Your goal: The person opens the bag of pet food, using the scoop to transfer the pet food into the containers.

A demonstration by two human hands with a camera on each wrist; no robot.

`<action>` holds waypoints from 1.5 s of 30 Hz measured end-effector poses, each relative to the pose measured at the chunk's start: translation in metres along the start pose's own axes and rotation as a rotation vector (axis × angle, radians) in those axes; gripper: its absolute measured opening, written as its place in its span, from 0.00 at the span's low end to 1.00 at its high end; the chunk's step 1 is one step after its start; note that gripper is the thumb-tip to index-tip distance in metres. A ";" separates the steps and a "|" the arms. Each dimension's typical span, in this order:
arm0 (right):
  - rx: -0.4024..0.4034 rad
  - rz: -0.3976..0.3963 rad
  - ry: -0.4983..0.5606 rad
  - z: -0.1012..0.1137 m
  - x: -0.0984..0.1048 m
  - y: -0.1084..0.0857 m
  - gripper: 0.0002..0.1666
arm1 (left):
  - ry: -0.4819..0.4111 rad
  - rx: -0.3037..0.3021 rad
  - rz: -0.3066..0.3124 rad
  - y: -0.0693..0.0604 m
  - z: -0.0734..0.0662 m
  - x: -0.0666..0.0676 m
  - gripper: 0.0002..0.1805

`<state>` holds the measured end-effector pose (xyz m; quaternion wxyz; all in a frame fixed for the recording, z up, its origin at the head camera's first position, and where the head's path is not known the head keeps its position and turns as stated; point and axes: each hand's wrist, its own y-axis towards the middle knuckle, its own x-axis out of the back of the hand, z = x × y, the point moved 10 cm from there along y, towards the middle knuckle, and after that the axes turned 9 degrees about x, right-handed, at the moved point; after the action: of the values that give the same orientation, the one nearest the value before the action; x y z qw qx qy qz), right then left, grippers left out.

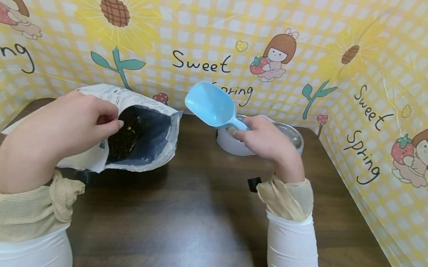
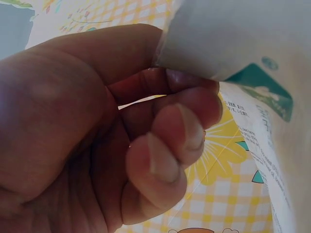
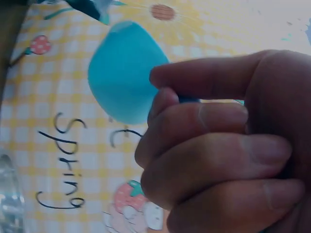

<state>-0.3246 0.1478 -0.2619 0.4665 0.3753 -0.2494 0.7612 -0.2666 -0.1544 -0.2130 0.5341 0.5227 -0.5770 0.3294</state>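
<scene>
White sleeve (image 1: 26, 246) is seen at eight o'clock; bag (image 1: 155, 131) is pinched at nine by left fingers (image 2: 163, 167); scoop (image 1: 211, 105) at twelve, likely light, stiff, best held by its handle (image 1: 239, 124), is clamped there by right fingers (image 3: 218, 150)

Forward-down head view from above, wrist views close at hands (image 1: 69, 127), backdrop (image 1: 205, 30) in all

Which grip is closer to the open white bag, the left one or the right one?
Left. The left grip pinches the bag at its open edge; the right grip is off to the right, apart from it, holding the blue scoop.
</scene>
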 end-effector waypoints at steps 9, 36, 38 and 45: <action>0.090 0.142 0.059 0.010 -0.005 -0.019 0.15 | 0.008 -0.001 0.006 0.001 -0.001 0.000 0.22; 0.172 0.293 -0.016 0.063 -0.083 0.007 0.18 | 0.000 0.041 0.044 0.001 0.000 -0.004 0.19; 0.179 0.310 0.005 0.063 -0.086 0.007 0.18 | 0.001 0.043 0.050 0.001 0.000 -0.004 0.19; 0.246 0.334 -0.024 0.070 -0.092 0.011 0.15 | 0.003 0.052 0.054 0.001 0.001 -0.005 0.18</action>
<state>-0.2844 0.0440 -0.2949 0.2815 0.3919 -0.2186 0.8482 -0.2687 -0.1541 -0.2177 0.5121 0.5201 -0.5815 0.3592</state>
